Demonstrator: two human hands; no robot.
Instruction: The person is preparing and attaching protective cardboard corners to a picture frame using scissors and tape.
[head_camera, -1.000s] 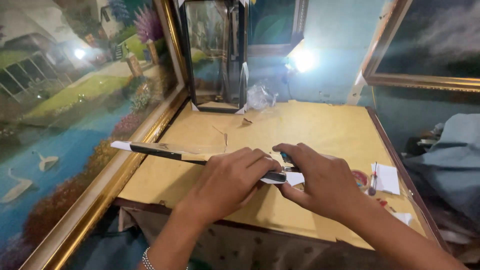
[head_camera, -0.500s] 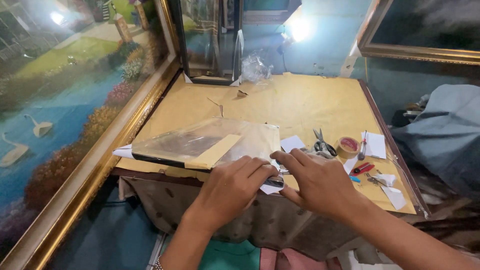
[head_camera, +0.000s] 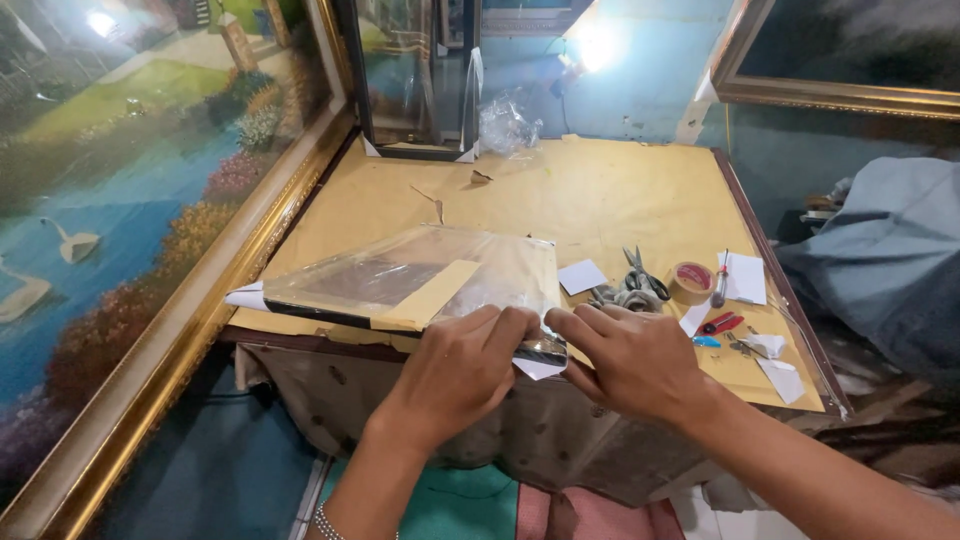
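A flat dark picture frame wrapped in clear plastic film (head_camera: 400, 285), with a tan paper strip across it and white card corner guards, lies at the near edge of a table covered in brown paper (head_camera: 600, 190). My left hand (head_camera: 460, 370) presses on its near right corner from the left, fingers curled over the film. My right hand (head_camera: 630, 360) meets it from the right, fingertips pinching the same corner and its white guard.
Scissors (head_camera: 640, 275), a roll of tape (head_camera: 692, 282), a red cutter (head_camera: 720, 323) and white card pieces (head_camera: 745, 275) lie to the right. A large gold-framed landscape painting (head_camera: 130, 180) leans on the left. A black-framed glass piece (head_camera: 415, 80) stands at the back. Grey cloth (head_camera: 880, 260) lies to the right.
The wrapped frame has tipped from edge-on to lying flatter with its face showing. Both hands slid toward its near right corner. The view dropped lower over the table.
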